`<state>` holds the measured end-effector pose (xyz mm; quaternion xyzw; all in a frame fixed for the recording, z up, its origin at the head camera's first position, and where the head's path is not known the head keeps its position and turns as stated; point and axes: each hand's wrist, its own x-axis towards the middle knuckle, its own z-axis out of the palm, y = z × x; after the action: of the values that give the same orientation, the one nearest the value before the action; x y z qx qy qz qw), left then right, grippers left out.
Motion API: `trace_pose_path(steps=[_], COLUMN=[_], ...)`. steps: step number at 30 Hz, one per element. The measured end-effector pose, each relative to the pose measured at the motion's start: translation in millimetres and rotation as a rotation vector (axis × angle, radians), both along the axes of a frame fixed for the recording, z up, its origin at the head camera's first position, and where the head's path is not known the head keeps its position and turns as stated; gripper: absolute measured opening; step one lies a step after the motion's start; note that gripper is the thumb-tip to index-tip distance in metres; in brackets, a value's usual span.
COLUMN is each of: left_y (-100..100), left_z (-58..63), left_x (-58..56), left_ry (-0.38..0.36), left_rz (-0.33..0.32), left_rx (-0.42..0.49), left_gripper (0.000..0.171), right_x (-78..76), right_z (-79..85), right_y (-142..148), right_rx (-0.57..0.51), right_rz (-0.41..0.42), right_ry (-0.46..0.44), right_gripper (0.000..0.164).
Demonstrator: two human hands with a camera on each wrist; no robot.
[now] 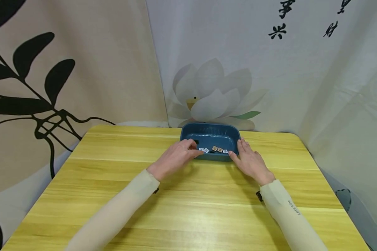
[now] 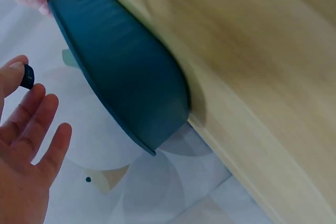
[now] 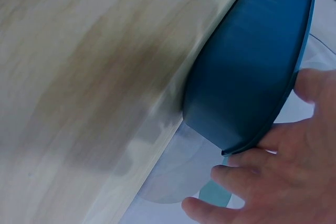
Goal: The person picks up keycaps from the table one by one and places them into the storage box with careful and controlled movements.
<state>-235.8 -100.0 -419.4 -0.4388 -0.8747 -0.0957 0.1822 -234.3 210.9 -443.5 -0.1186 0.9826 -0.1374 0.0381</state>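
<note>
The yellow wood-grain table (image 1: 188, 209) lies bare in front of the person, and both cream-sleeved forearms stretch across it toward the far edge. There sits the dark blue oval plastic tub (image 1: 211, 136), backed close against the hanging lotus-print cloth (image 1: 213, 94), so there is little room behind it and plenty on the near side and to either flank.

The left hand (image 1: 176, 157) reaches over the tub's near-left rim. The left wrist view shows its fingers mostly straight and spread, with a small dark blue piece (image 2: 27, 76) held at the fingertip of one – a light hold, as I judge it, with the thumb out of clear sight.

The right hand (image 1: 250, 161) lies flat beside the tub's right end, fingers extended and touching the rim and wall; the right wrist view shows them against the outside, gripping nothing. This looks like a steadying touch, keeping the light tub from sliding.

Inside, along the near wall, lies a row of small square tiles (image 1: 214, 149) – white, tan and dark ones – within easy reach of either hand.
</note>
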Motion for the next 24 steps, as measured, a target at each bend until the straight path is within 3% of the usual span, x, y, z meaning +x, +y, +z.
trace_pose_path(steps=[9, 14, 24], left_y=[20, 31, 49], left_z=[3.5, 2.2, -0.8], left_x=[-30.4, -47.4, -71.7], left_ry=[-0.085, -0.115, -0.211], left_rz=[0.087, 0.152, 0.272], left_rx=[0.008, -0.046, -0.154], left_gripper=[0.027, 0.036, 0.022], right_x=[0.1, -0.1, 1.0], right_z=[0.8, 0.9, 2.3], right_y=[-1, -1, 0], right_rx=[0.001, 0.005, 0.004], right_rz=[-0.004, -0.004, -0.002], right_ry=[-0.016, -0.017, -0.018], right_gripper=[0.083, 0.083, 0.083])
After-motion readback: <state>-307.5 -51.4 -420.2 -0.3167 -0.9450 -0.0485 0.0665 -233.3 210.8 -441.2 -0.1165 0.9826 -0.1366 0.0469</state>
